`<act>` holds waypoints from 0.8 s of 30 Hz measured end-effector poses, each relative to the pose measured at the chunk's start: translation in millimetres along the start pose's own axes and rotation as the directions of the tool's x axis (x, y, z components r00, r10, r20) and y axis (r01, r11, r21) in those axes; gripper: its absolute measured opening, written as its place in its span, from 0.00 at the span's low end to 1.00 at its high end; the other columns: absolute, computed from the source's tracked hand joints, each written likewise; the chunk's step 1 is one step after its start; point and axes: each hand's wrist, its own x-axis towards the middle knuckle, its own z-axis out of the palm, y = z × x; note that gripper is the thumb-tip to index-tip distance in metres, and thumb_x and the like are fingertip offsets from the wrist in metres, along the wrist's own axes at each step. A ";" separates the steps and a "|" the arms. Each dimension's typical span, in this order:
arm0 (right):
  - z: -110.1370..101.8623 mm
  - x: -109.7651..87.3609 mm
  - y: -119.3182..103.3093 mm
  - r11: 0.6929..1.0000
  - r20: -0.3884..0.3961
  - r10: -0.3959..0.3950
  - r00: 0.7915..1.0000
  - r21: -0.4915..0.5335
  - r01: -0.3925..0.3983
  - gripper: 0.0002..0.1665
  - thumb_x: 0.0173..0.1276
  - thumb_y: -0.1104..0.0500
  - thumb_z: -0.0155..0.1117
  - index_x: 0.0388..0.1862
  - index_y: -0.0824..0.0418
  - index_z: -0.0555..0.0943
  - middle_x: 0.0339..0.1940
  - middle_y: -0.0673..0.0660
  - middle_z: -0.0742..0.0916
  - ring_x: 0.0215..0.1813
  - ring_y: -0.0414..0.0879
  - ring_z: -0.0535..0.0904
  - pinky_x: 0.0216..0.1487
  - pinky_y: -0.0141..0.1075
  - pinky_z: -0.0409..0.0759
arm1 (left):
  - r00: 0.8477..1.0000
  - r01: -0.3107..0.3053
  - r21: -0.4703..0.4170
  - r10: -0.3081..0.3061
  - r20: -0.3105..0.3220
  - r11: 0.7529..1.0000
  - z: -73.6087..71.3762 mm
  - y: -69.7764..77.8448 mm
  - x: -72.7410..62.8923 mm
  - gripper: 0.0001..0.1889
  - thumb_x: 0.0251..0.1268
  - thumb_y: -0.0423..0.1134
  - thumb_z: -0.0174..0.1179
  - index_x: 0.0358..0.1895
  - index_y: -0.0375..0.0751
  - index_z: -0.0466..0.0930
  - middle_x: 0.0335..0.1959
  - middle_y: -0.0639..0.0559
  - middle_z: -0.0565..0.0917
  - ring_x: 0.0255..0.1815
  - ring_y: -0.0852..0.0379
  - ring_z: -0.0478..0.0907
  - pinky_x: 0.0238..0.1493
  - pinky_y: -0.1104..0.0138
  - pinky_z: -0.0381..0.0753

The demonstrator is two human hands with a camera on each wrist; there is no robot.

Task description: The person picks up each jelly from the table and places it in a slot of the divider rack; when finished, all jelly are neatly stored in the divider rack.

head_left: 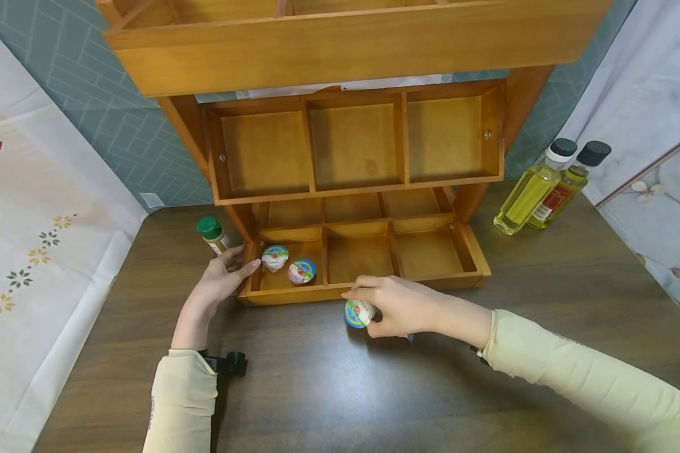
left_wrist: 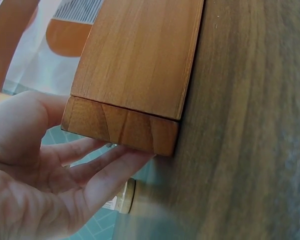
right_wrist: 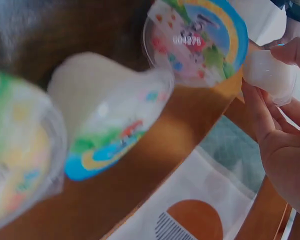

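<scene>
A wooden storage rack (head_left: 368, 292) stands on the table. My left hand (head_left: 218, 280) grips the left side of its lowest tray, thumb on one face and fingers on the other. Just in front of that tray, my right hand (head_left: 402, 305) pinches a small jelly cup (head_left: 358, 313) with a printed lid and a whitish body. Two jelly cups, one (head_left: 274, 258) behind the other (head_left: 302, 272), lie in the tray's left compartment. In the right wrist view, more jelly cups (right_wrist: 110, 110) lie on the table; my right arm mostly hides them in the head view.
A green-capped jar (head_left: 211, 229) stands left of the rack, partly behind my left hand. Two oil bottles (head_left: 524, 198) with dark caps stand at the right. The middle tray (head_left: 357, 145) and top tray (head_left: 340, 56) overhang the lowest one. The table (head_left: 317, 390) extends in front.
</scene>
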 end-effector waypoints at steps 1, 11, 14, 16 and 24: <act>-1.4 0.9 0.6 1.000 -0.003 0.000 1.000 0.009 0.000 0.32 0.51 0.60 0.66 0.59 0.62 0.76 0.51 0.51 0.78 0.30 0.35 0.76 0.29 0.23 0.74 | 1.000 0.001 0.001 -0.001 0.001 1.000 0.0 -0.3 -0.2 0.39 0.68 0.51 0.52 0.74 0.35 0.45 0.69 0.33 0.59 0.70 0.36 0.56 0.65 0.49 0.63; -17.1 16.7 9.2 0.997 -0.107 0.010 0.994 0.082 -0.002 0.26 0.45 0.61 0.68 0.48 0.59 0.78 0.39 0.46 0.79 0.35 0.36 0.75 0.36 0.26 0.76 | 1.000 -0.013 0.011 0.013 -0.005 1.000 0.5 -3.2 0.9 0.40 0.68 0.52 0.53 0.73 0.35 0.45 0.69 0.33 0.60 0.70 0.37 0.57 0.65 0.50 0.63; -20.3 20.9 12.8 0.994 -0.145 0.041 0.989 0.104 -0.026 0.26 0.43 0.63 0.70 0.45 0.59 0.77 0.37 0.46 0.78 0.35 0.37 0.76 0.37 0.27 0.77 | 1.000 -0.020 0.009 0.020 -0.007 1.000 0.5 -2.7 1.7 0.40 0.68 0.51 0.53 0.73 0.34 0.46 0.69 0.33 0.60 0.69 0.37 0.57 0.65 0.50 0.63; -21.1 23.8 15.9 0.993 -0.164 0.060 0.985 0.109 -0.042 0.26 0.41 0.63 0.71 0.44 0.59 0.77 0.37 0.47 0.79 0.36 0.39 0.76 0.36 0.27 0.77 | 1.000 -0.021 0.010 0.022 -0.011 1.000 0.1 -2.3 2.2 0.40 0.68 0.51 0.53 0.73 0.33 0.46 0.69 0.33 0.60 0.69 0.37 0.57 0.65 0.50 0.63; -20.1 40.5 28.1 0.979 -0.219 0.202 0.955 0.069 -0.192 0.27 0.42 0.58 0.73 0.45 0.57 0.77 0.39 0.50 0.81 0.35 0.42 0.77 0.35 0.33 0.77 | 1.000 -0.005 0.003 0.005 -0.009 1.000 -1.9 -1.3 2.2 0.40 0.68 0.51 0.53 0.73 0.34 0.46 0.69 0.34 0.60 0.69 0.37 0.57 0.64 0.49 0.63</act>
